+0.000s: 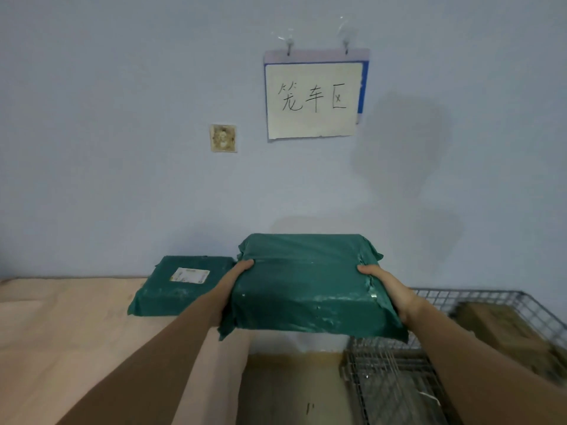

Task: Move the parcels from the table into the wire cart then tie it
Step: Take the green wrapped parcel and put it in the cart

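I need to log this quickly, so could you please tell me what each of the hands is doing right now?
Left hand: holding the left side of the lifted parcel.
Right hand: holding the same parcel's right side.

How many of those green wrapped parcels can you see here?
2. One green parcel is held up between both hands, between table and cart. The other parcel lies on the table by the wall. Others may be out of view.

Green parcel (310, 283) held aloft; labelled green parcel (181, 286) flat on table (61, 326)
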